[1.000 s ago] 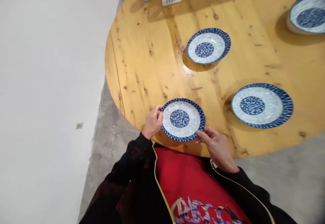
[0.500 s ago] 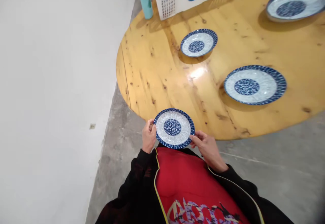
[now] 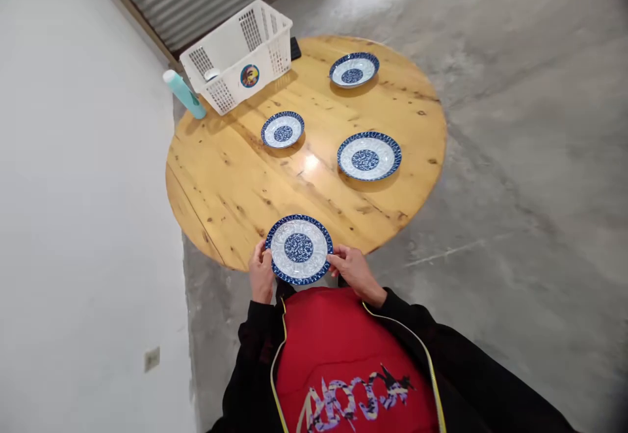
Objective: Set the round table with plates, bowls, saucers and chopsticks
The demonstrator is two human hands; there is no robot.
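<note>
Between my two hands is a blue-and-white plate [image 3: 299,248] with a dark blue rim and a patterned round centre, its face turned up towards me. My left hand [image 3: 261,272] grips its left edge, and my right hand [image 3: 355,269] pinches its right edge between thumb and fingers. The plate is over the near edge of the round wooden table [image 3: 230,191]. Three more dishes of the same pattern lie on the table: a small plate [image 3: 283,130], a larger plate [image 3: 369,156] to the right, and a dish [image 3: 354,70] farther back.
A white plastic basket [image 3: 230,86] stands at the back left of the table, with a small white item inside. Beside it is a light-blue bottle [image 3: 184,94]. Behind the basket's right end lies a dark flat object [image 3: 295,48]. A white wall [image 3: 88,191] runs along the left.
My view has pulled back and tilted up, so the whole table and basket now show. Both hands still hold the plate by its edges; the other dishes stay where they were on the table.
</note>
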